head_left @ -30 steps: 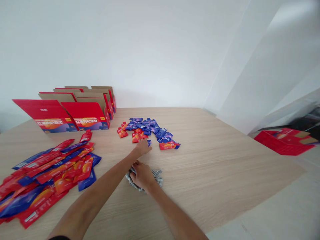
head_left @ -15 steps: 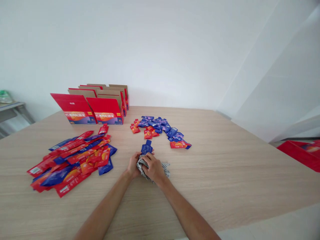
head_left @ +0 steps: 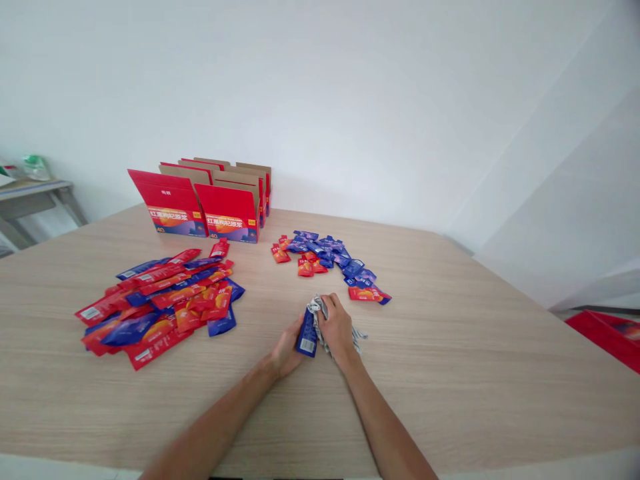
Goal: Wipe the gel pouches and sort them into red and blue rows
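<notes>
My left hand (head_left: pixel 289 348) is closed on a dark blue pouch (head_left: pixel 307 335), holding it by its left side with a white barcode label facing up. In my right hand (head_left: pixel 336 325) is a bunched grey-and-white striped cloth (head_left: pixel 321 319), which lies against the pouch's upper end and right edge and hides that part. The cloth's loose end trails to the right of the wrist. Beyond my hands lies a scattered group of small blue and red pouches (head_left: pixel 327 251). To the left is a larger heap of red and blue pouches (head_left: pixel 165 300).
Several open red cardboard boxes (head_left: pixel 233 207) stand in rows at the back left of the wooden table (head_left: pixel 450 360), near the white wall. A red box (head_left: pixel 607 340) shows at the right edge. A small side table (head_left: pixel 35 190) stands far left.
The blue pouch has turned so its barcode end faces me, and the cloth has moved to its far end. My head view has shifted a little, moving the scene rightward.
</notes>
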`<state>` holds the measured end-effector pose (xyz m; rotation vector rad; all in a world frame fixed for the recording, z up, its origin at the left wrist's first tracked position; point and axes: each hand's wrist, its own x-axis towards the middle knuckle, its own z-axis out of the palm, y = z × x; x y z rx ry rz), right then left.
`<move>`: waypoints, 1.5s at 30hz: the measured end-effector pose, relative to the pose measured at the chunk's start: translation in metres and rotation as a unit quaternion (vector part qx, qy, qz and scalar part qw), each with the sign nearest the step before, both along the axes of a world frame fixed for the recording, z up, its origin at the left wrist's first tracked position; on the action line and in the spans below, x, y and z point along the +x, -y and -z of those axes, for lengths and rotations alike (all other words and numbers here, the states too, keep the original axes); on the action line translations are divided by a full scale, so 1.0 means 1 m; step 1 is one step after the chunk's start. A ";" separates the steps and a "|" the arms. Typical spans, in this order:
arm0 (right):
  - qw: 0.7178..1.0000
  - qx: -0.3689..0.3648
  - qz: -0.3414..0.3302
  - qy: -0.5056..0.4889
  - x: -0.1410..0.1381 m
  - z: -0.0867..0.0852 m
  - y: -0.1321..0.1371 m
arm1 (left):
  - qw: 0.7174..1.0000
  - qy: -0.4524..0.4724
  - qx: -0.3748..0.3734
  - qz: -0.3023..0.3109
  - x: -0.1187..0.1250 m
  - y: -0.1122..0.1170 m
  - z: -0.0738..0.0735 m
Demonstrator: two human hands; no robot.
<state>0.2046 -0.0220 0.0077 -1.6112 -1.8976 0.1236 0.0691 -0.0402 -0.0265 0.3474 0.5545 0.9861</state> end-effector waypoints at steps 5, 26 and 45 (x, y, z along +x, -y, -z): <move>0.988 -0.028 -0.152 0.028 -0.020 -0.001 0.011 | 0.999 0.004 -0.030 -0.040 -0.018 -0.016 -0.011; 0.995 -0.004 -0.096 0.006 -0.008 -0.002 0.006 | 0.998 0.034 -0.051 -0.008 -0.013 -0.012 -0.007; 0.947 0.118 -0.214 -0.210 -0.023 -0.001 0.016 | 0.996 0.040 0.020 -0.078 -0.036 -0.024 -0.011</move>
